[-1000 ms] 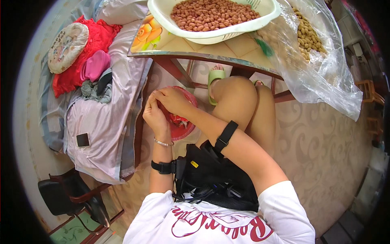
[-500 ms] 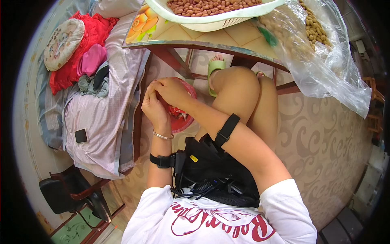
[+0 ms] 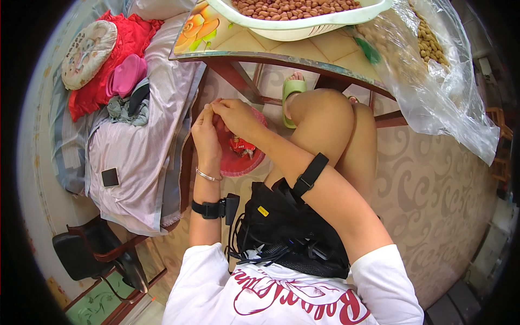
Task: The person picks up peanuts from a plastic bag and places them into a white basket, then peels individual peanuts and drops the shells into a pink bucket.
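My left hand [image 3: 205, 132] and my right hand [image 3: 238, 116] meet fingertip to fingertip above a red plastic bin [image 3: 254, 162]. Both are closed in a pinch; whatever lies between the fingertips is too small and covered to make out. Crumpled red wrappers [image 3: 242, 147] lie inside the bin, below my right hand. On the table ahead, a white plastic basket [image 3: 303, 28] holds reddish shelled peanuts [image 3: 295, 8]. To its right, a clear plastic bag [image 3: 452, 103] contains peanuts in their shells [image 3: 429, 42].
The table [image 3: 233, 43] has a flower-patterned top. At left, a cloth-covered seat [image 3: 138, 157] carries a round cushion [image 3: 89, 54], a pink pouch [image 3: 129, 75] and a small dark square object [image 3: 110, 177]. My legs [image 3: 325, 116] are just right of the bin.
My hands have shifted slightly and opened the gap beneath them, so more of the bin and its wrappers shows. The fingertips remain together. The whole view has shifted a little.
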{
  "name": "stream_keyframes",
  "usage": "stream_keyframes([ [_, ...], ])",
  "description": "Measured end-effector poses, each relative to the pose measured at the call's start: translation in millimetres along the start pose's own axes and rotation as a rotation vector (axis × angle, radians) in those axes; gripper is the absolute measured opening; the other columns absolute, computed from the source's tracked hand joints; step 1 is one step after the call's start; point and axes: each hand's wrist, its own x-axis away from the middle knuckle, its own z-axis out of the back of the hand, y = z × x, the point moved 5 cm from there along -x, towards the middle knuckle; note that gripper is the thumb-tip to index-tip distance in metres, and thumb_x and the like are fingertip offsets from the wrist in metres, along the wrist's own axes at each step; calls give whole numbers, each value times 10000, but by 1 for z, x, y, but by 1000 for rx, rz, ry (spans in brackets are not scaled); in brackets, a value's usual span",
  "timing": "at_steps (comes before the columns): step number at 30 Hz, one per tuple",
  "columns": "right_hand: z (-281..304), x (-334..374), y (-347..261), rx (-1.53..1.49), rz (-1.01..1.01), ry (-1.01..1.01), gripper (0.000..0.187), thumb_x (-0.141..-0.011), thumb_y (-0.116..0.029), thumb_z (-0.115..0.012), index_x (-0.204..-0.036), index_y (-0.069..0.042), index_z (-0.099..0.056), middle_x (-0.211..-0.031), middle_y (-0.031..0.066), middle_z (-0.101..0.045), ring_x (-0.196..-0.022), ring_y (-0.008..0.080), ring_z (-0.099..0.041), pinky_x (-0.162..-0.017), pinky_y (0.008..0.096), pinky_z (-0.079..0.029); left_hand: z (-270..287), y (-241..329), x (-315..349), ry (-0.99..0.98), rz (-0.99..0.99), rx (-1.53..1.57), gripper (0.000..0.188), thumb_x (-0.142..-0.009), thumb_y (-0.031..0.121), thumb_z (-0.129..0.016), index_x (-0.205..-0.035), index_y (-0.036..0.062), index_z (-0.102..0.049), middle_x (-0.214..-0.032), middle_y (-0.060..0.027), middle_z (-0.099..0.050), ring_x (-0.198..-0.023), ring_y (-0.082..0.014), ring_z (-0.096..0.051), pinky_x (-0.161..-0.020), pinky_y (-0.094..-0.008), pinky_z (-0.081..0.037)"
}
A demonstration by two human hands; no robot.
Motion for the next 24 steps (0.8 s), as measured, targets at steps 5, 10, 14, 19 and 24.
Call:
stream_keyframes([
  [5,0,7,-5,23,14,8,300,-867,-277,-503,-825,0,-610,-611,6,-547,-519,72,-473,-457,214,-359,1,-3,-2,8,9,17,312,-918,221,-455,-1018,-42,-592,-826,-29,-595,-675,-61,-512,-553,-179,-375],
  [10,2,8,-7,53,-54,24,356,-828,-339,-502,-865,-9,-629,-792,171,-630,-747,285,-612,-663,340,-453,0,0,-1,6,-17,23,316,-921,211,-439,-1044,-44,-581,-877,-46,-603,-733,-79,-549,-605,-183,-415],
  [14,1,6,-5,99,-24,-3,337,-826,-320,-492,-876,-16,-629,-809,177,-627,-767,300,-611,-675,351,-459,3,0,-2,-18,1,-23,308,-925,185,-415,-1030,-48,-587,-899,-60,-607,-758,-88,-555,-634,-195,-428],
  [19,-4,7,-7,272,278,3,323,-849,-293,-443,-835,-25,-624,-805,199,-609,-764,347,-590,-660,396,-454,11,-3,7,127,-201,-188,272,-896,126,-425,-1000,-59,-595,-962,-90,-609,-879,-154,-555,-788,-269,-431],
  [24,-13,12,-3,336,224,-22,342,-858,-303,-419,-808,-25,-612,-788,202,-600,-736,382,-574,-639,444,-435,9,1,26,286,-194,-169,246,-885,129,-443,-947,-42,-610,-927,-81,-617,-837,-130,-552,-748,-257,-432],
])
